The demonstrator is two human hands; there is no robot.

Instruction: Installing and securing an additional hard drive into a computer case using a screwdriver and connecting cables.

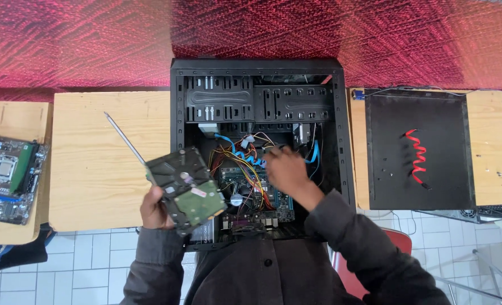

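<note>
While the left hand [156, 208] grips a hard drive [186, 189] with a screwdriver [125, 138], the right hand [285, 169] reaches among the cables [245, 164].
At centre frame, the drive sits lifted over the open black metal computer case [259, 73], flat, green board up. The right-hand fingers look blurred, so whether they pinch a cable cannot be told; freeing or seating a plug seems next, needing a careful pinch. A black side panel [386, 186] rests on the wooden counter [92, 169], right.
</note>
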